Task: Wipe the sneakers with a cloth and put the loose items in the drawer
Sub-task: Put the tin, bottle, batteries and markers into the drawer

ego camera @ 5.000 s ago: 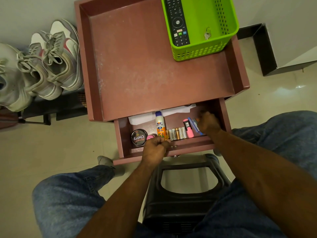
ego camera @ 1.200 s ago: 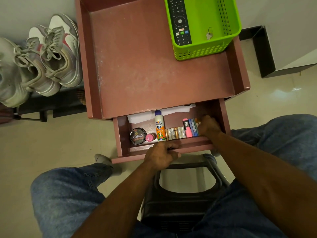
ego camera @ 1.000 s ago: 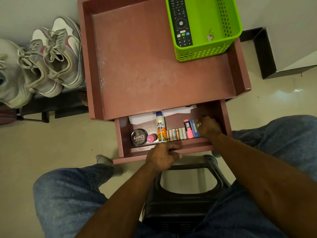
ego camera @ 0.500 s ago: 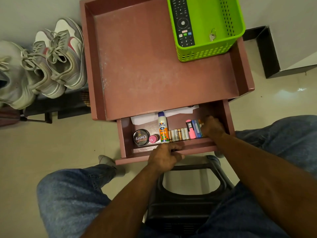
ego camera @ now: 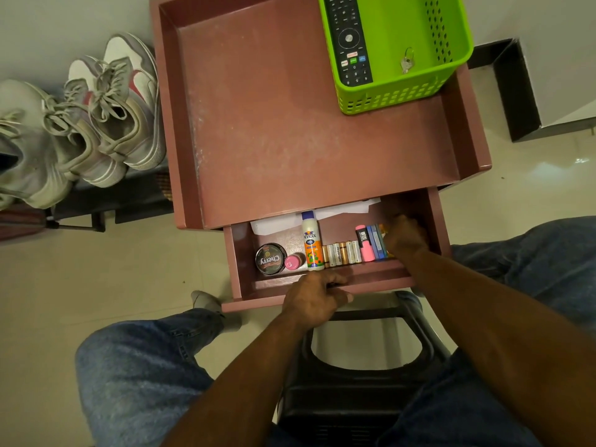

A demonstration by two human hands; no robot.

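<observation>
The table's drawer (ego camera: 371, 280) stands pulled out. In it lie a Cherry polish tin (ego camera: 271, 259), a small pink-capped item (ego camera: 293, 262), a Fevicol bottle (ego camera: 311, 241), several batteries (ego camera: 342, 253), a pink highlighter (ego camera: 364, 243), blue items (ego camera: 375, 241) and white paper (ego camera: 322, 214). My left hand (ego camera: 317, 298) grips the drawer's front edge. My right hand (ego camera: 404, 237) is inside the drawer at its right end, fingers curled against the blue and orange items; what lies under it is hidden. Grey-white sneakers (ego camera: 122, 101) sit on a rack at the left.
A green basket (ego camera: 451, 33) on the red-brown table top (ego camera: 306, 124) holds a remote (ego camera: 350, 40) and keys (ego camera: 407, 64). A black stool (ego camera: 364, 398) stands between my knees. Another pale shoe (ego camera: 29, 146) sits at the far left.
The blue items now stand tight against the pink highlighter, with my right hand pressed at the row's right end. My left hand went from a fist to gripping the drawer front.
</observation>
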